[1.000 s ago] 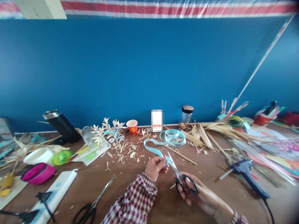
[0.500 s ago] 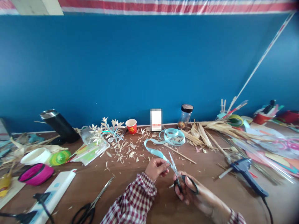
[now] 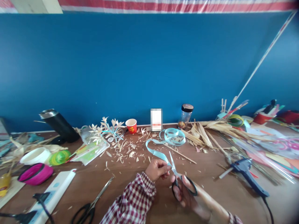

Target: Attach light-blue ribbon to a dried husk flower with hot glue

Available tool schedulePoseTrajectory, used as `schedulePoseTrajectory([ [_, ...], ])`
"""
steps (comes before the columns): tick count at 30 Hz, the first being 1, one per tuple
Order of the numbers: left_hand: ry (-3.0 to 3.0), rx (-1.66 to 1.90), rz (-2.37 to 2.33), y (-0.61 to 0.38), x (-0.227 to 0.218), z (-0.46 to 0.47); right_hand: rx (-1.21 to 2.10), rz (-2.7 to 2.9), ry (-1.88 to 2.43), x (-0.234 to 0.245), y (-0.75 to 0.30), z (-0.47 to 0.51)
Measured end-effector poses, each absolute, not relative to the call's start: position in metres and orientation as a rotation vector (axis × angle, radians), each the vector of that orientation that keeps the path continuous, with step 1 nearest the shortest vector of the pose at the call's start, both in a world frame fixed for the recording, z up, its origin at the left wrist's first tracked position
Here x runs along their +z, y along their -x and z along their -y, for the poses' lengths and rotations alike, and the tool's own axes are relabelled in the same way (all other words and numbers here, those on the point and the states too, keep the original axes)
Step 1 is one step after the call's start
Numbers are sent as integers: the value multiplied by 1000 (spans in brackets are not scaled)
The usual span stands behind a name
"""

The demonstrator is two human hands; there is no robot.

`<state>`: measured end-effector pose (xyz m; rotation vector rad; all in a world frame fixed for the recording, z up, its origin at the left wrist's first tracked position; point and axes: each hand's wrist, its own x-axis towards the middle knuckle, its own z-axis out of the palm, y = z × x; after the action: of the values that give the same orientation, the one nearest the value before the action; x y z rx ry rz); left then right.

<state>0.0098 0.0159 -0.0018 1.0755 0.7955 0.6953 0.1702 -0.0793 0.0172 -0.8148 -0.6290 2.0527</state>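
Since a second ago the ribbon (image 3: 156, 153) has pulled straighter and the scissors (image 3: 179, 180) have closed in on it, just right of the left hand (image 3: 158, 169), whose grip pinches the ribbon's near end above the tabletop (image 3: 130, 186). Fingers of the right hand (image 3: 187, 196) curl through the scissors' loops, blades nearly together. Light, limp and slick by its look, the ribbon is likely best held taut beside the blades; its coil (image 3: 174, 136) lies farther back.

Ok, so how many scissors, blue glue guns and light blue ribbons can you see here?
Scissors: 2 (held scissors, spare scissors)
Blue glue gun: 1
Light blue ribbon: 1
Total: 4
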Motion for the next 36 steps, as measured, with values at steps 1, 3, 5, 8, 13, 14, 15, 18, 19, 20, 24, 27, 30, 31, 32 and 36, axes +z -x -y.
schedulePoseTrajectory([
  [1, -1081, 692, -790, -10, -3, -17, 2048, 632, 809, 19, -170, 81],
  [3, -1083, 697, -787, -9, -7, -17, 2033, 631, 817, 22, -168, 84],
  [5, -1084, 696, -783, -9, -9, -18, 2007, 609, 864, 26, -166, 87],
  [8, -1104, 693, -768, -8, -9, -18, 1974, 553, 981, 34, -162, 90],
  [13, -1146, 679, -746, -8, -7, -16, 1966, 558, 1087, 46, -162, 94],
  [14, -1149, 673, -748, -8, -6, -16, 1963, 566, 1108, 48, -163, 95],
  [15, -1153, 665, -752, -9, -5, -16, 1962, 569, 1127, 49, -164, 96],
  [18, -1158, 639, -762, -10, -1, -15, 1960, 550, 1147, 50, -167, 97],
  [19, -1156, 632, -760, -10, 0, -14, 1958, 545, 1142, 49, -167, 96],
  [20, -1153, 626, -757, -10, 1, -14, 1956, 546, 1132, 49, -165, 96],
  [24, -1147, 632, -742, -9, 2, -12, 1922, 596, 1112, 44, -155, 91],
  [27, -1166, 621, -764, -9, 2, -11, 1815, 676, 1149, 45, -157, 85],
  [30, -1185, 588, -819, -10, 3, -10, 1490, 763, 1181, 52, -183, 73],
  [31, -1173, 605, -844, -10, 3, -11, 1357, 803, 1208, 55, -195, 68],
  [32, -1150, 642, -869, -11, 3, -12, 1226, 874, 1270, 57, -208, 64],
  [36, -1046, 767, -881, -13, -3, -17, 696, 1491, 1824, 53, -246, 53],
])
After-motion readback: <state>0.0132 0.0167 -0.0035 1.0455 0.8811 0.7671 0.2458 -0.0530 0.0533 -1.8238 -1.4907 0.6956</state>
